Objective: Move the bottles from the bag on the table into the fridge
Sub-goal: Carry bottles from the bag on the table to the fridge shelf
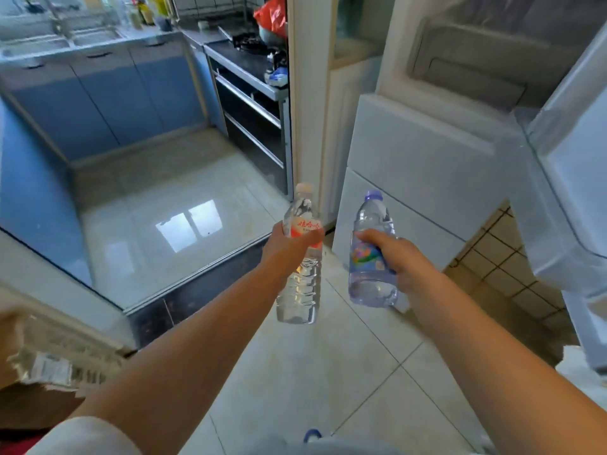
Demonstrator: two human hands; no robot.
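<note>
Clear plastic bottles are standing upright in both fists: the left hand (289, 247) is gripping the red-labelled bottle (300, 257), the right hand (399, 257) the blue-labelled bottle (371, 251).

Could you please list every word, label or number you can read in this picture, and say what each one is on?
"娃哈哈", in red characters: label of the bottle with the red label, gripped by the left hand.
Bottle with the blue label, gripped by the right hand: colourful print, too blurred to read.
Red bag on the counter: white marks, unreadable.
</note>
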